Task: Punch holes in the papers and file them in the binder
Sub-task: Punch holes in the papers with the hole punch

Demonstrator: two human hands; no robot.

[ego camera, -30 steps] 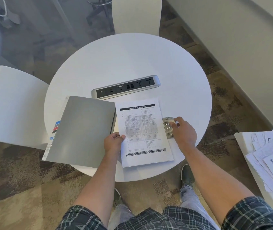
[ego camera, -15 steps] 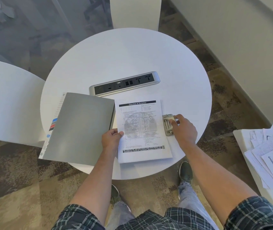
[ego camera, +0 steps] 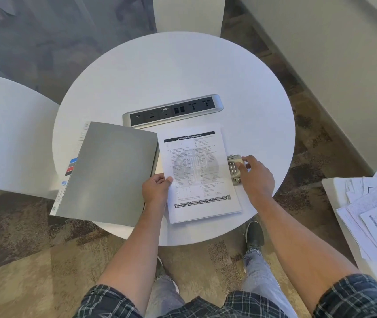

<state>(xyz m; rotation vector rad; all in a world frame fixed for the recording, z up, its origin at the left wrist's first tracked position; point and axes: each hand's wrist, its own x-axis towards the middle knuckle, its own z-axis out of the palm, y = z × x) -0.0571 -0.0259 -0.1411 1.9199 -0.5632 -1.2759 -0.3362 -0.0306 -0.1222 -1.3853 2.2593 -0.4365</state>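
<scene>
1. Lying flat on the round white table, near its front edge, a printed sheet is seen between the grey binder and the metal hole punch
2. The sheet's left edge is pinched by the left hand
3. The punch, at the sheet's right edge, is grasped by the right hand
4. A power socket strip is set behind; loose papers are stacked far right
</scene>
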